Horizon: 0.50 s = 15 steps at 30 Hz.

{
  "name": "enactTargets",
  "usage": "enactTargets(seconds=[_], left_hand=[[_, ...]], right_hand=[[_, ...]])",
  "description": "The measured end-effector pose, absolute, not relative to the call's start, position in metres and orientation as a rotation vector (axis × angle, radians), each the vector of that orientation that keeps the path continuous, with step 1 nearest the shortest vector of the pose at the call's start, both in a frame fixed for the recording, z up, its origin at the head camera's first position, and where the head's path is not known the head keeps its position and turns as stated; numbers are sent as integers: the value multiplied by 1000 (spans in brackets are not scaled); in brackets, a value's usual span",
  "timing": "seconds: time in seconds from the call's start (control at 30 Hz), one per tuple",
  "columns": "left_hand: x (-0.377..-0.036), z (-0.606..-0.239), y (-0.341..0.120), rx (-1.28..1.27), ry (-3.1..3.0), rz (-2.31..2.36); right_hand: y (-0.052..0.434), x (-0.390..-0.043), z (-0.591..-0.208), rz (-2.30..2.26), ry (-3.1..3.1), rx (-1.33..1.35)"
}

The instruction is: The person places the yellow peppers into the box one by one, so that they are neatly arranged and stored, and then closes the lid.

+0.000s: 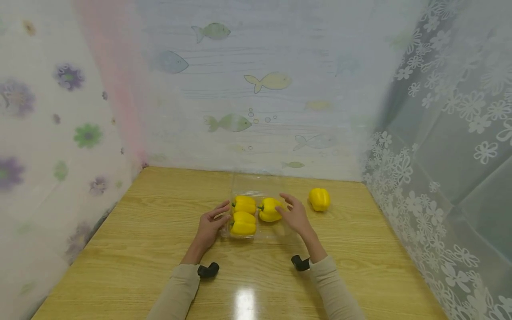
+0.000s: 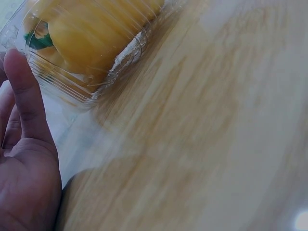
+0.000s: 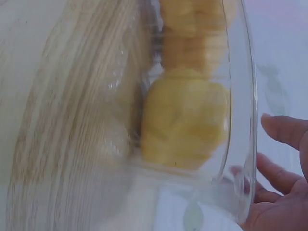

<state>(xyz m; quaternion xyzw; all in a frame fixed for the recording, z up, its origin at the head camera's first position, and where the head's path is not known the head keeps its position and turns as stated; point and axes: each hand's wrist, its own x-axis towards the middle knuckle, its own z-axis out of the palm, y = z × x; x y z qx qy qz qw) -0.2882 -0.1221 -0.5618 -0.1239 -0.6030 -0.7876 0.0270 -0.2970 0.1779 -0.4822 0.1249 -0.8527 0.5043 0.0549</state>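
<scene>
A clear plastic clamshell box (image 1: 274, 231) sits on the table, its lid (image 1: 259, 181) folded back. Inside are three yellow bell peppers: a front-left pepper (image 1: 243, 223), a back-left pepper (image 1: 244, 204) and a right pepper (image 1: 270, 210). My left hand (image 1: 209, 226) is at the box's left side, its fingers fairly straight. In the left wrist view the thumb (image 2: 26, 96) points up at the box's corner. On the right side, my right hand (image 1: 297, 217) spreads its fingers by the right pepper. The right wrist view shows its fingertips (image 3: 269, 122) close outside the clear wall.
Another yellow bell pepper (image 1: 319, 199) lies on the wooden table (image 1: 160, 240), right of the box. Patterned curtains (image 1: 264, 89) stand behind the table and on both sides. A dark wrist camera (image 1: 209, 270) sticks out from the left sleeve, another from the right.
</scene>
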Motion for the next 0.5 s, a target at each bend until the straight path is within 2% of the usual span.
enactTargets(seconds=[0.2, 0.5], left_hand=[[-290, -563, -123, -399, -1853, -2420], [-289, -563, -122, -397, -1855, -2439]], right_hand=[[196, -303, -484, 1688, -2442, 346], [224, -313, -489, 1731, -2279, 144]])
